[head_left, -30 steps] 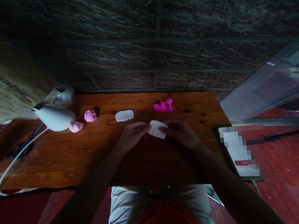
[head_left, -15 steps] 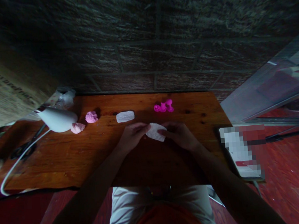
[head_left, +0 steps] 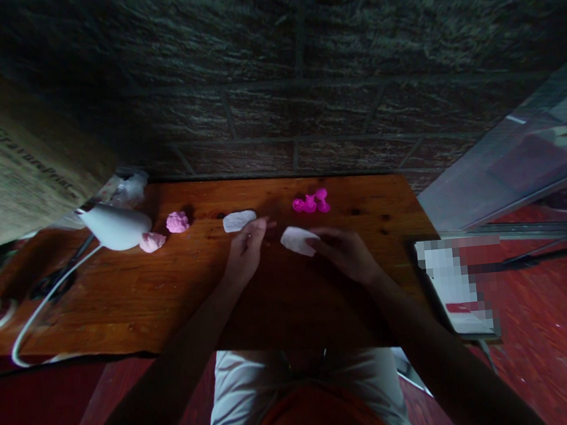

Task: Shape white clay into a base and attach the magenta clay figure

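Observation:
In the head view, my right hand (head_left: 349, 254) pinches a flat white piece of clay (head_left: 296, 240) by its right end, thumb on top, holding it over the table. My left hand (head_left: 247, 249) is apart from that piece, its fingers stretched toward the right with nothing seen in them. Just beyond the left hand, a second flat white clay slab (head_left: 237, 221) lies on the wood, its near right corner close to the fingers. Magenta plastic shapes (head_left: 311, 201), small and joined or touching, lie farther back to the right.
The wooden table (head_left: 123, 306) ends at a dark stone wall (head_left: 264, 108). Two pink lumps, one rough (head_left: 178, 222) and one paler (head_left: 152, 242), lie by a white lamp-like object (head_left: 116, 226) with a white cable. Dark scissors (head_left: 54, 283) lie left; a pixelated tray-like object (head_left: 451, 284) stands right.
My left hand has let go of the white clay piece and moved left and away from me, toward the slab. The piece stays in my right hand, slightly farther back.

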### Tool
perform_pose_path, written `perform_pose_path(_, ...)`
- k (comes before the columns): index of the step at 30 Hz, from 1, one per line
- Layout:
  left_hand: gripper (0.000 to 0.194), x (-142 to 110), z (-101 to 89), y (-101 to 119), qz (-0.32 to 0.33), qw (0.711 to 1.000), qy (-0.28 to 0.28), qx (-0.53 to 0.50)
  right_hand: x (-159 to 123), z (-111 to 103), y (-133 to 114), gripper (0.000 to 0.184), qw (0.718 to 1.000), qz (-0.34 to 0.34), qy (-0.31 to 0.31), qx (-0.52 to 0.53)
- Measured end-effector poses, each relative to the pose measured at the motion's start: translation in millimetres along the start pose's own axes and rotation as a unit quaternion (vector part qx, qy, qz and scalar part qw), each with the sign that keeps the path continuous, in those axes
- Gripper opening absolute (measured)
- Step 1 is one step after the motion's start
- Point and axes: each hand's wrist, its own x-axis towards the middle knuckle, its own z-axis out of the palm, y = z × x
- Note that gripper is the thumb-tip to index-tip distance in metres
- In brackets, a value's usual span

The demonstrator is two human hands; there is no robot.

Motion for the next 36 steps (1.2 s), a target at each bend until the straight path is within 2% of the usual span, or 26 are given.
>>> perform_pose_path(2,0.05,-2,-3.2,0,0.053,0.997,0.024,0.052,-5,-2,-2,0.025,0.99,-0.092,0.014,-0.104)
perform_pose_path(4,0.048,-7,-5.8,1,0.097,0.988,0.014,0.12,-14,-4,-1,0.034,0.964,-0.161,-0.025,-0.208)
perform_pose_path(5,0.047,-9,-6.5,2,0.112,0.983,0.001,0.148,-19,-5,2,0.041,0.952,-0.174,-0.049,-0.246)
perform_pose_path(7,0.047,-13,-6.8,4,0.131,0.974,-0.025,0.184,-31,-8,6,0.055,0.939,-0.173,-0.075,-0.287)
perform_pose_path(9,0.048,-15,-6.1,5,0.144,0.969,-0.034,0.196,-40,-12,8,0.061,0.934,-0.172,-0.091,-0.3)
perform_pose_path(10,0.048,-14,-5.6,5,0.148,0.969,-0.032,0.198,-42,-14,5,0.061,0.934,-0.173,-0.092,-0.299)
perform_pose_path(13,0.048,-12,-4.4,3,0.153,0.97,-0.014,0.188,-35,-14,-11,0.049,0.948,-0.163,-0.041,-0.272)
perform_pose_path(15,0.05,-11,-4.4,1,0.154,0.973,0.002,0.174,-18,-4,-25,0.049,0.951,-0.182,-0.019,-0.249)
perform_pose_path(18,0.055,-10,-6.6,-3,0.163,0.974,0.042,0.152,18,27,-35,0.055,0.928,-0.264,-0.062,-0.256)
perform_pose_path(20,0.058,-9,-9.5,-5,0.174,0.972,0.088,0.129,39,51,-30,0.06,0.907,-0.305,-0.099,-0.273)
perform_pose_path(22,0.059,-8,-13.1,-7,0.186,0.967,0.143,0.097,52,71,-19,0.063,0.898,-0.313,-0.111,-0.288)
perform_pose_path(24,0.058,-6,-16.2,-8,0.199,0.959,0.188,0.068,57,83,-7,0.066,0.895,-0.31,-0.119,-0.298)
perform_pose_path(26,0.057,-5,-18.0,-8,0.217,0.952,0.21,0.049,57,88,1,0.069,0.893,-0.309,-0.125,-0.303)
perform_pose_path(30,0.055,-4,-16.9,-10,0.238,0.947,0.21,0.04,53,88,2,0.075,0.894,-0.316,-0.128,-0.29)
perform_pose_path(32,0.055,-5,-15.7,-10,0.244,0.947,0.204,0.046,54,86,0,0.073,0.905,-0.309,-0.128,-0.263)
perform_pose_path(34,0.056,-6,-15.3,-10,0.251,0.945,0.204,0.045,58,83,-3,0.064,0.933,-0.278,-0.104,-0.203)
perform_pose_path(36,0.056,-7,-15.8,-10,0.249,0.945,0.21,0.037,61,75,-5,0.057,0.968,-0.222,-0.043,-0.11)
